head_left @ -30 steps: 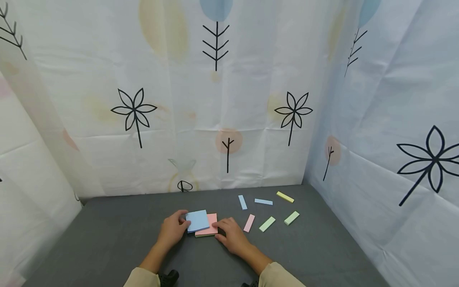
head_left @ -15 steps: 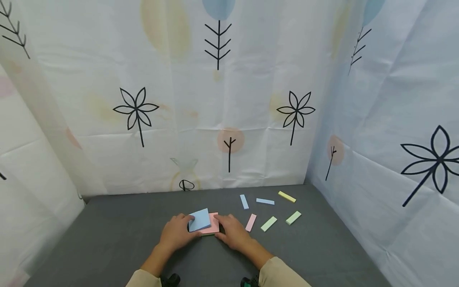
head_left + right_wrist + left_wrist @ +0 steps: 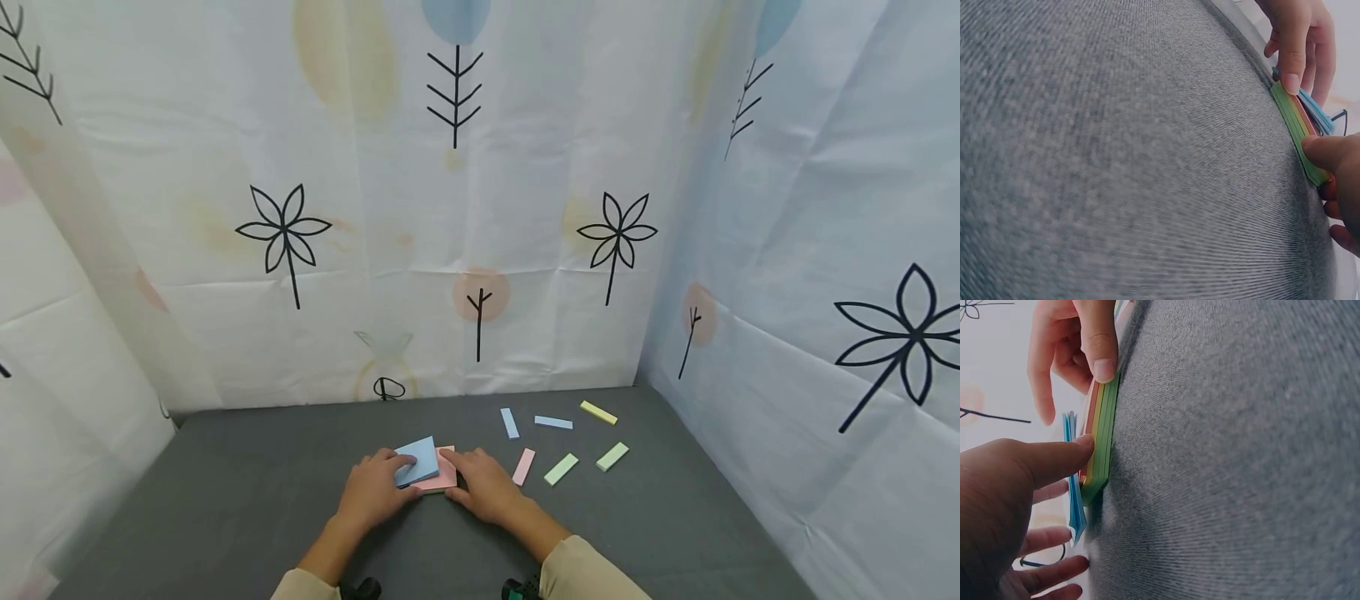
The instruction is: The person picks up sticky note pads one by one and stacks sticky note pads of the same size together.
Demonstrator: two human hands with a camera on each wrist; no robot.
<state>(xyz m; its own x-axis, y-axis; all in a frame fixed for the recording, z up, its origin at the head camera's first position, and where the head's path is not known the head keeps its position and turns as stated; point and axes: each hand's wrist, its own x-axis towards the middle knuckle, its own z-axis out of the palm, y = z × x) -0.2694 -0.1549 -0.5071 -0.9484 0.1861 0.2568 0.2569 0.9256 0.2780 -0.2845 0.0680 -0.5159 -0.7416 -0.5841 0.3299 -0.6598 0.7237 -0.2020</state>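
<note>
A blue sticky note pad [image 3: 424,450] lies askew on a pink sticky note pad [image 3: 447,477], overhanging it to the left. In the left wrist view, yellow and green pads [image 3: 1105,434] show beneath the pink one. My left hand [image 3: 367,492] holds the stack's left part, its index finger over the blue pad and its thumb at the near edge. My right hand [image 3: 489,490] holds the right end of the stack between thumb and fingers. The blue pad's sheets fan slightly apart at the edge in the left wrist view.
Right of the stack lie small sticky strips: two blue [image 3: 553,422], one yellow [image 3: 598,412], one pink [image 3: 523,467] and two green [image 3: 561,470]. A grey cloth [image 3: 660,517] covers the table. Patterned white curtains [image 3: 525,333] stand behind and at both sides.
My left hand has shifted from the blue pad's left edge to the near side, its thumb now at the stack's front. The blue pad has turned slightly. My right hand has barely moved.
</note>
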